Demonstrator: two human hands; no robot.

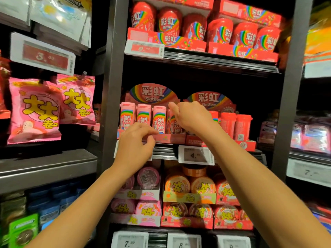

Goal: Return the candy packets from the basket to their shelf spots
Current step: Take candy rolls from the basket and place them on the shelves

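At the centre of the frame, before a shop shelf (168,151) of sweets, a person is reaching both bare arms up toward a row of pink candy bottles (143,116) standing upright in a pink display tray (170,138). The right hand (192,117) is curling its fingers around the rightmost pink bottle (172,123) of the row, thumb pointing up beside the bottle's top, the bottle sitting in the tray just beside its neighbours. The left hand (136,142) is hovering in front of the tray's lower edge, fingers loosely bent and thumb close to the fingertips; whether anything is pinched between them cannot be told. Right of the right hand, red bottles (235,126) are standing in a second tray. A white price tag (196,155) is hanging on the shelf edge below the right wrist. In the upper part of the frame, red candy jars (220,32) are lining the shelf above. At the lower centre, round tubs (179,185) of pink and orange candy are sitting stacked in cartons. At the left of the frame, pink candy bags (35,110) are hanging from pegs. No basket is showing in the frame.
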